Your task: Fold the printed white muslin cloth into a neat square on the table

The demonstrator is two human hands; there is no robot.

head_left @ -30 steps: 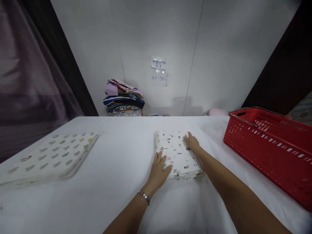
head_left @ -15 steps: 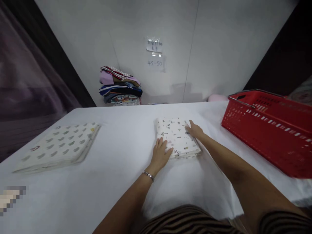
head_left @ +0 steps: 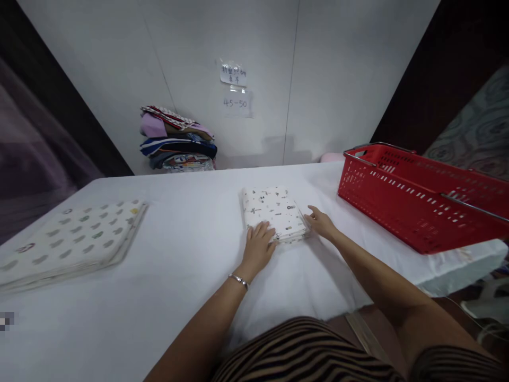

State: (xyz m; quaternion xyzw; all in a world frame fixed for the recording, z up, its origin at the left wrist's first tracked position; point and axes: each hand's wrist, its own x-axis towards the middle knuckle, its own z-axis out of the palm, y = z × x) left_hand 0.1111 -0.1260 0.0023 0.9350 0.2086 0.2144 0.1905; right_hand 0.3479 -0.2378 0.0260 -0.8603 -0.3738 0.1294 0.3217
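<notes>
A small folded white cloth with tiny dark prints (head_left: 272,211) lies on the white table (head_left: 191,249) in front of me. My left hand (head_left: 257,248) rests flat on its near left corner, fingers spread, a thin bracelet on the wrist. My right hand (head_left: 320,223) touches the cloth's near right corner with the fingers stretched out. Neither hand grips the cloth.
A larger folded white cloth with grey-green spots (head_left: 69,241) lies at the table's left. A red plastic basket (head_left: 417,196) stands at the right, near the table's edge. A pile of folded coloured fabrics (head_left: 177,139) sits against the back wall, below a paper note (head_left: 234,87).
Both hands slid back toward me along the small folded cloth, from its middle and far side to its near corners. The view swung right and drew back.
</notes>
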